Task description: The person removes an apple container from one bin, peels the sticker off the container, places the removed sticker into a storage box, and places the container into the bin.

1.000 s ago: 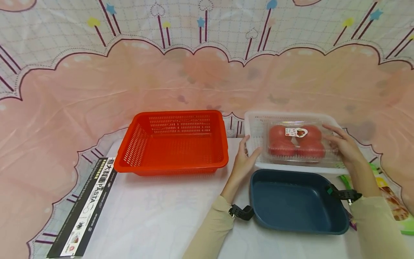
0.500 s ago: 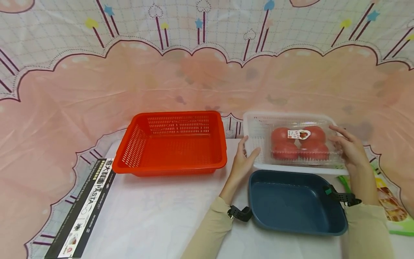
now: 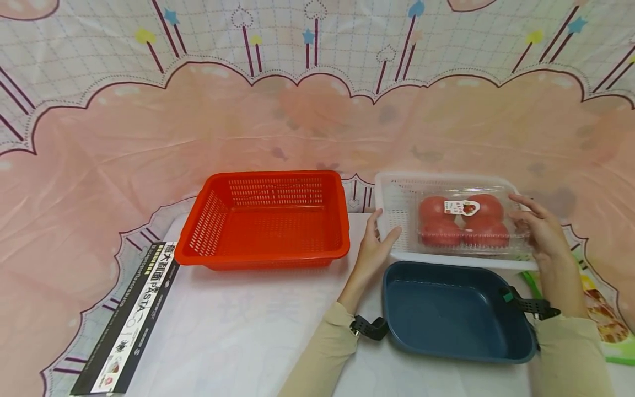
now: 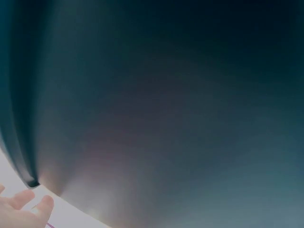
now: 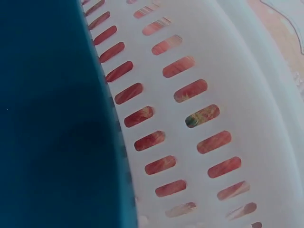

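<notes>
Since 1 s ago, clear tomato pack [image 3: 463,223] has shifted a bit right and settled lower in white basket [image 3: 392,193]; right hand [image 3: 538,229] went with it. R hand fingers curl round pack's right end, gripping it. Left hand [image 3: 374,242] hasn't moved: thumb and fingers pinch basket's left front corner. Blue tray [image 3: 456,314] sits just in front of basket, between both forearms. Red basket [image 3: 268,220] to the left, near L hand. Pasta box [image 3: 129,320] at far left table edge. Wrist views mostly blocked by tray wall and basket slots.
</notes>
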Tool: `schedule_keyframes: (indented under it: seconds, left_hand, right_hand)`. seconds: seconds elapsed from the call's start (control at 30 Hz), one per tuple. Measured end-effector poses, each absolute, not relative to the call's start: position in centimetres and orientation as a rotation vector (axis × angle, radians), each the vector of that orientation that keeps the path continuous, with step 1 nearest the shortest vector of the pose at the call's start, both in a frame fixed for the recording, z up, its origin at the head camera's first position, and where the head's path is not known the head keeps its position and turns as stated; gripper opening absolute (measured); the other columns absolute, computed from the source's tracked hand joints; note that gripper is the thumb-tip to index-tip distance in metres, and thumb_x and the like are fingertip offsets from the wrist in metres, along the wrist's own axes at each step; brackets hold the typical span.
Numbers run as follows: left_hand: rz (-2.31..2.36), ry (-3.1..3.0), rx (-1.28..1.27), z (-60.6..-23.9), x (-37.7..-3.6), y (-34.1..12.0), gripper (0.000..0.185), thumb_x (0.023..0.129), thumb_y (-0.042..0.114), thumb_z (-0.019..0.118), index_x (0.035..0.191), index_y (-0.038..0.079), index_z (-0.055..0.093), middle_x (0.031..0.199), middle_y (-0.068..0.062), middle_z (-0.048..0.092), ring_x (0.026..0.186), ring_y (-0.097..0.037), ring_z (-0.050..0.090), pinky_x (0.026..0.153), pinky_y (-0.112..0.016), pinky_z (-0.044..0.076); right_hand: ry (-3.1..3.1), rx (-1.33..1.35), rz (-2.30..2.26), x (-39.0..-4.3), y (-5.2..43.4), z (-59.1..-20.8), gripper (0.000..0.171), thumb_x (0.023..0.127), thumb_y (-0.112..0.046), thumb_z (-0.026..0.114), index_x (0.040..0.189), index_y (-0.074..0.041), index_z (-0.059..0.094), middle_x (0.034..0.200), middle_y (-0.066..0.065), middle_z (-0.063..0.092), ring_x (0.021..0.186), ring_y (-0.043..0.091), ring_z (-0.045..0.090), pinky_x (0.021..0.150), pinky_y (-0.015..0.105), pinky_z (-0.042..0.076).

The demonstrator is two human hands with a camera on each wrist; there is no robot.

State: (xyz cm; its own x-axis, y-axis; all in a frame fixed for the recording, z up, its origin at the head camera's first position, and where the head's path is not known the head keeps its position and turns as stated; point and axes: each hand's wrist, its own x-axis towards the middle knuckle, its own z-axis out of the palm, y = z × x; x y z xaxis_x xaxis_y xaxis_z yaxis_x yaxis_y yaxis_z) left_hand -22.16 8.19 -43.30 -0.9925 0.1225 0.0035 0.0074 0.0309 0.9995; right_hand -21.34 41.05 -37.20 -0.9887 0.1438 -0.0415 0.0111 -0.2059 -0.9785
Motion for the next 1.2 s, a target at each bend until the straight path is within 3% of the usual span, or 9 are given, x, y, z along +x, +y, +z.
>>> schedule_keyframes:
  seconds: [0.13,0.27,0.53,0.7,0.9,1.03,1.2]
  left_hand:
    - [2.132,2.198,0.150,-43.4,-22.1,8.3,0.063,0.092,0.042,0.059,0.148,0.033,0.031,0.152,-0.006,0.041,0.133,-0.032,0.045,0.111,-0.052,0.037]
    - [2.130,2.195,0.144,-43.4,-22.1,8.3,0.062,0.092,0.043,0.060,0.147,0.034,0.032,0.151,-0.005,0.042,0.132,-0.030,0.046,0.110,-0.052,0.038]
    - [2.112,2.182,0.127,-43.2,-22.1,8.3,0.063,0.092,0.044,0.060,0.147,0.036,0.030,0.151,-0.003,0.042,0.132,-0.029,0.047,0.110,-0.051,0.039]
    - [2.098,2.195,0.137,-43.1,-22.2,8.3,0.063,0.092,0.046,0.059,0.147,0.038,0.030,0.156,-0.001,0.035,0.139,-0.031,0.041,0.113,-0.053,0.034]
    - [2.093,2.186,0.141,-43.2,-22.0,8.3,0.063,0.092,0.045,0.060,0.147,0.036,0.031,0.158,-0.001,0.033,0.140,-0.032,0.039,0.114,-0.053,0.033]
    - [2.091,2.204,0.155,-43.3,-22.0,8.4,0.063,0.092,0.044,0.059,0.147,0.035,0.031,0.157,-0.002,0.034,0.139,-0.032,0.040,0.113,-0.054,0.033]
    - [2.079,2.199,0.139,-43.2,-22.0,8.4,0.063,0.092,0.044,0.059,0.148,0.035,0.030,0.158,-0.001,0.033,0.139,-0.032,0.040,0.113,-0.055,0.033]
  right_hand:
    - [-1.800,-0.136,2.464,-21.3,41.1,-37.1,0.034,0.094,0.002,0.056,0.110,-0.023,0.073,0.060,-0.003,0.058,0.048,0.011,0.048,0.041,0.022,0.035]
    - [-1.600,-0.069,2.598,-21.2,41.2,-37.0,0.038,0.095,0.008,0.049,0.110,-0.016,0.074,0.059,0.002,0.061,0.045,0.012,0.049,0.046,0.022,0.049]
    - [-1.331,-0.079,2.780,-21.1,41.6,-36.6,0.038,0.094,0.010,0.046,0.113,-0.010,0.072,0.074,0.008,0.070,0.050,0.018,0.059,0.042,0.027,0.046]
    - [-1.133,0.013,2.901,-21.1,41.8,-36.6,0.040,0.095,0.013,0.041,0.120,-0.006,0.066,0.070,0.014,0.067,0.050,0.021,0.055,0.045,0.030,0.046]
    - [-0.981,-0.006,3.001,-20.6,41.9,-37.0,0.044,0.094,0.013,0.039,0.125,-0.011,0.059,0.099,0.011,0.064,0.076,0.027,0.066,0.065,0.037,0.060]
    - [-0.940,-0.083,3.007,-20.2,41.4,-36.7,0.045,0.094,0.012,0.040,0.127,-0.015,0.056,0.107,0.009,0.056,0.080,0.028,0.064,0.068,0.040,0.060]
    - [-0.889,-0.221,3.009,-19.8,40.9,-36.0,0.045,0.093,0.011,0.044,0.124,-0.018,0.061,0.120,-0.005,0.045,0.090,0.025,0.062,0.075,0.041,0.060]
